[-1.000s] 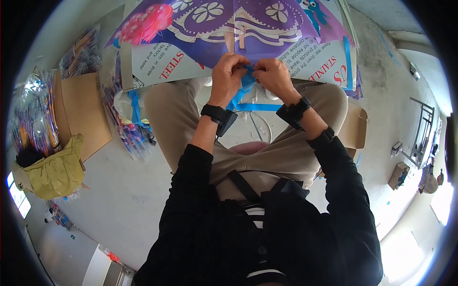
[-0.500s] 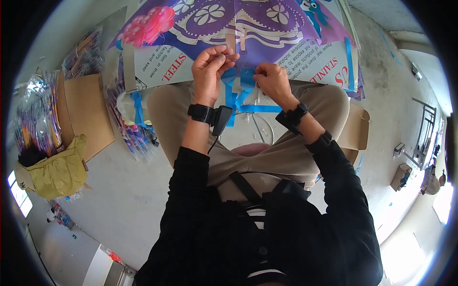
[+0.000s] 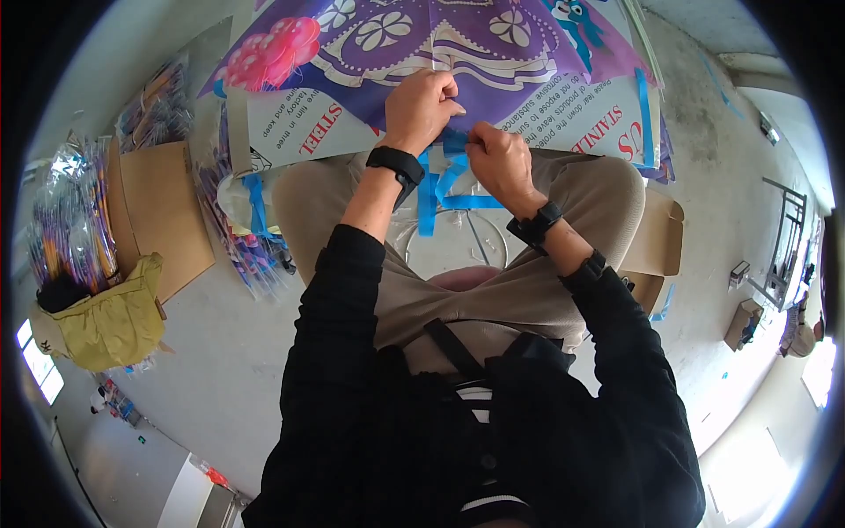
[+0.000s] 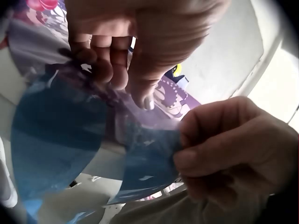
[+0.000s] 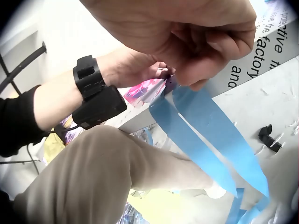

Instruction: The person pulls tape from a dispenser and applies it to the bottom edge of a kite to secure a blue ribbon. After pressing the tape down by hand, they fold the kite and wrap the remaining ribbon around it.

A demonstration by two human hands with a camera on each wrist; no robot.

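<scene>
A purple plastic sheet [image 3: 506, 97] printed with a white-trimmed skirt and pink balloons covers part of a white lettered board [image 3: 280, 132] over the person's knees. Blue ribbon [image 3: 427, 211] trails from the sheet's near edge in two strips. My right hand [image 3: 503, 165] pinches one strip between thumb and curled forefinger, as the left wrist view shows of that blue strip [image 4: 149, 156]. Over the sheet, just above the ribbon, my left hand [image 3: 421, 113] has its bent fingers [image 4: 102, 70] down at the purple film, its thumb held apart from them.
Bagged bundles of printed sheets [image 3: 75, 220] and an opened cardboard box [image 3: 163, 207] are at the left, with a yellow-green cloth bag [image 3: 101, 312] by them. Another cardboard box [image 3: 656, 242] stands beside the right knee. Loose blue ribbon [image 3: 666, 302] lies on the floor near it.
My left hand first worked at the ribbon against the right hand, then lifted away left with loose fingers, and now lies over the sheet's near edge. The right hand stays at the ribbon.
</scene>
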